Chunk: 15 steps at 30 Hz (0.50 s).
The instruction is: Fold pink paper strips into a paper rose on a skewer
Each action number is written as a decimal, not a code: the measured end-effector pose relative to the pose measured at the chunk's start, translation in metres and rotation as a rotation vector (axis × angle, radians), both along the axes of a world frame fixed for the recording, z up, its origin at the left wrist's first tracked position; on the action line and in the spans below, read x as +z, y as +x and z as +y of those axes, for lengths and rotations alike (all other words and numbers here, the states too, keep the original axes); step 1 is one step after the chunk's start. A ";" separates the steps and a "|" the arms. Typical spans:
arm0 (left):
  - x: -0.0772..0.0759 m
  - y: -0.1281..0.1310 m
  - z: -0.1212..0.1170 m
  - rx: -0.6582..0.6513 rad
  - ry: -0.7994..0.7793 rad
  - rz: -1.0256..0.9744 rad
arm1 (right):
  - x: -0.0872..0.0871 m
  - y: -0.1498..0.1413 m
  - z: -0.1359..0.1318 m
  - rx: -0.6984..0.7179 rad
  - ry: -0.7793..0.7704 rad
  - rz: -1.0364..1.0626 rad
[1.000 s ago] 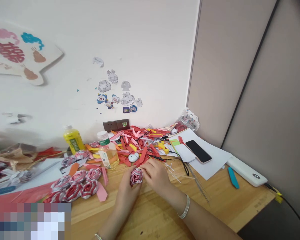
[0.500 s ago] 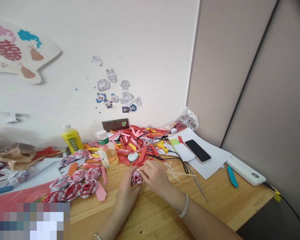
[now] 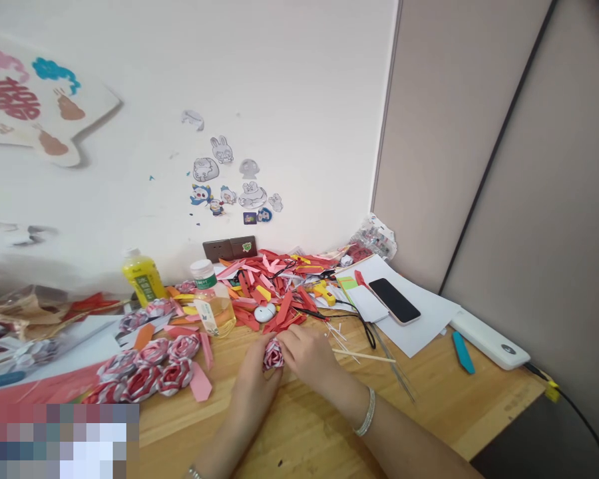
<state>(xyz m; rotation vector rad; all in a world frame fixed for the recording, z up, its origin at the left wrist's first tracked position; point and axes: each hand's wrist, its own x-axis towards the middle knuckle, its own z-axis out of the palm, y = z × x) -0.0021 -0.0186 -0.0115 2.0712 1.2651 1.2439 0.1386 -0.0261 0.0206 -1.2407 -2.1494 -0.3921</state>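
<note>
Between my hands is a small paper rose (image 3: 273,354), its folded petals striped pink, white and dark. My left hand (image 3: 253,372) is closed around its left side and underside. At the rose's right edge, my right hand (image 3: 307,356) has its fingers bent and pressed together. A thin wooden stick (image 3: 367,356) juts out to the right from behind my right hand and seems gripped in it; its other end is hidden by the fingers. Several finished paper roses (image 3: 144,372) in red, pink and white lie left of my hands, beside a pink paper strip (image 3: 200,382).
Behind my hands lies a heap of red and pink paper strips (image 3: 284,293). A clear bottle (image 3: 214,309), a yellow bottle (image 3: 144,279), a white round case (image 3: 265,313) and a yellow glue gun (image 3: 324,293) stand around it. Rightward are a phone (image 3: 395,301), thin wires (image 3: 402,376) and a power strip (image 3: 494,339).
The wooden stick has shifted slightly down and right, tilting a little. My right fingers have moved slightly at the rose's edge; the left hand keeps its hold.
</note>
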 end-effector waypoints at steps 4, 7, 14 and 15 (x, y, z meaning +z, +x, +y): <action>-0.001 0.000 0.000 0.013 0.021 0.019 | -0.002 -0.001 0.001 -0.024 0.032 -0.098; -0.003 -0.001 0.001 0.025 0.030 0.019 | -0.002 -0.002 0.003 -0.021 0.046 -0.120; -0.007 -0.003 0.003 0.000 0.021 0.035 | -0.002 -0.001 0.002 -0.010 0.030 -0.073; -0.007 -0.003 0.002 0.005 0.024 0.040 | -0.003 -0.001 0.002 -0.010 0.022 -0.083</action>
